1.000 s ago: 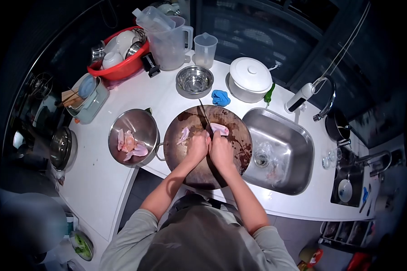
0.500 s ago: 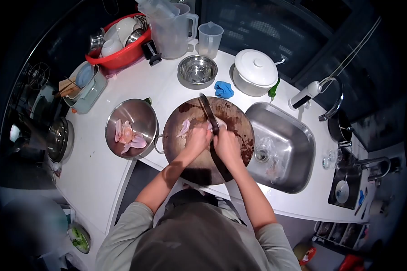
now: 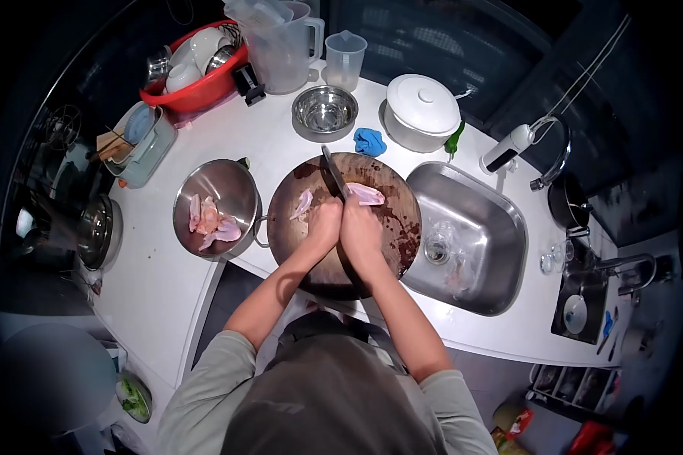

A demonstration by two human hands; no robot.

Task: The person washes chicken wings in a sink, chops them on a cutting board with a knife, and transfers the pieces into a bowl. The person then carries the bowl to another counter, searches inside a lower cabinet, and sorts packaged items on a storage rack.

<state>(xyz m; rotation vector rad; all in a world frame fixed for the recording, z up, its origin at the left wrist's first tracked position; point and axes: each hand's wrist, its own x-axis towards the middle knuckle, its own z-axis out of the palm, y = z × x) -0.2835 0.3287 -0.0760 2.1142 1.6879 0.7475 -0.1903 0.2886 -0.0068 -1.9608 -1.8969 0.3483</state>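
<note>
A kitchen knife (image 3: 332,164) stands over a round wooden chopping board (image 3: 303,258), blade pointing away from me and slightly left. My right hand (image 3: 362,231) is closed around its handle. Beside it on the left, nearly touching, my left hand (image 3: 325,221) is curled closed; whatever its fingers hold is hidden. A pale pink chicken wing (image 3: 366,195) lies on the board just beyond my right hand, against the right side of the blade. Left of the knife sits a smaller chicken piece (image 3: 302,203). More raw chicken (image 3: 218,227) rests in a steel pot (image 3: 239,182) on the left.
To the right is a steel sink (image 3: 501,220) with a faucet (image 3: 561,163). Behind the board stand a steel bowl (image 3: 325,110), a crumpled blue cloth (image 3: 369,142), a white lidded pot (image 3: 423,114) and a green pepper (image 3: 454,140). A red basin (image 3: 205,95) holds dishes.
My hands have come closer together, and the knife tip has swung left. The chicken wing, mostly covered by my hands before, now shows right of the blade. The camera view has shifted slightly.
</note>
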